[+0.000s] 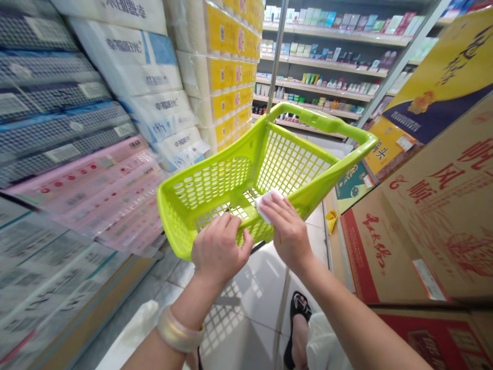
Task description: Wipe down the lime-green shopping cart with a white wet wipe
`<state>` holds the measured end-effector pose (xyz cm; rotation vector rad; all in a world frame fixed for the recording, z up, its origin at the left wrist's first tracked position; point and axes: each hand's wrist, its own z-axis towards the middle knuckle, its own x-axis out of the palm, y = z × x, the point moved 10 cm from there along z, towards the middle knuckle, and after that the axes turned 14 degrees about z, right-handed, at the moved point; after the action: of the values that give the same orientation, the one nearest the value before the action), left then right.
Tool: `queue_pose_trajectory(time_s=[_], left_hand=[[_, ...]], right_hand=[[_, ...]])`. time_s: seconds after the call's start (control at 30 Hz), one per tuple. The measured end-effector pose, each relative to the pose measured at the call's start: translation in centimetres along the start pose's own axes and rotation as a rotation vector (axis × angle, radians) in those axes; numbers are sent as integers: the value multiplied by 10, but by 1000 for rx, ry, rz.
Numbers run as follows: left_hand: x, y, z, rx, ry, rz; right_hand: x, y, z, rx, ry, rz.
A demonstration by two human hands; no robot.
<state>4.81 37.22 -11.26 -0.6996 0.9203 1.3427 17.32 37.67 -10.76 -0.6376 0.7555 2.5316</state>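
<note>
Between stacked tissue packs and red cartons, we hold a green basket tilted above the tiled floor. Our left hand curls tight over its near rim. Our right hand lays its fingers over a white cloth, holding it against the basket's right wall.

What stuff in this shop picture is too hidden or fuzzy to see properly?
All in the head view:
- White wipe: mostly under the right hand, so its grip is hidden.
- Green basket: near wall partly behind the left hand gripping it.
- Far shelf items: too small to read.
- Stacked packs on the left: blurred.
- Red box: cut off by the bottom edge.
</note>
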Motion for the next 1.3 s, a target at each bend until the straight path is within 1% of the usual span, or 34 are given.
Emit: queue_pose_trajectory(time_s=[0.07, 0.1, 0.13, 0.17, 0.27, 0.33, 0.4, 0.47, 0.53, 0.6, 0.67, 0.73, 0.77, 0.8, 0.87, 0.93, 1.0, 1.07, 1.13, 1.2, 1.3], left_hand=[[1, 0, 0, -2, 3, 3], [1, 0, 0, -1, 2, 4], [0, 0, 0, 2, -1, 5], [0, 0, 0, 5, -4, 7], [0, -1, -1, 11, -8, 12], [0, -1, -1, 7, -4, 14], [0, -1, -1, 1, -3, 12], [0, -1, -1, 0, 0, 3], [0, 0, -1, 4, 3, -13], [0, 0, -2, 8, 4, -21], [0, 1, -3, 6, 0, -15], [0, 0, -3, 7, -5, -4], [0, 0, -3, 8, -7, -2], [0, 0, -3, 9, -9, -1], [0, 0, -3, 10, -7, -5], [0, 1, -3, 8, -1, -11], [1, 1, -3, 9, 6, -12], [1, 1, -3, 9, 12, -10], [1, 1, -3, 10, 16, -7], [1, 1, -3, 8, 13, -12], [0, 1, -3, 2, -1, -27]], right_hand=[[13, 14, -2, -66, 97, 39], [16, 16, -2, -84, 127, 47], [14, 15, -2, -86, 130, 43], [9, 9, -1, -69, 108, 27], [-13, -14, 2, 17, -22, -41], [-15, -15, 2, 29, -57, -52], [-2, -2, 1, -18, -4, -20], [14, 14, -1, -75, 93, 26], [19, 17, -1, -94, 144, 47], [8, 5, 1, -61, 94, 24], [-9, -11, 3, -8, -8, -22], [-16, -16, 3, 15, -73, -50], [-13, -12, 3, 4, -68, -45], [-6, -5, 2, -19, -35, -27], [11, 11, -1, -80, 66, 23], [20, 19, -2, -109, 132, 52], [13, 11, -1, -82, 95, 40], [-1, -4, 1, -31, 2, 5], [-9, -12, 1, 0, -62, -27], [-3, -7, 0, -9, -48, -32], [14, 11, -1, -65, 53, -4]])
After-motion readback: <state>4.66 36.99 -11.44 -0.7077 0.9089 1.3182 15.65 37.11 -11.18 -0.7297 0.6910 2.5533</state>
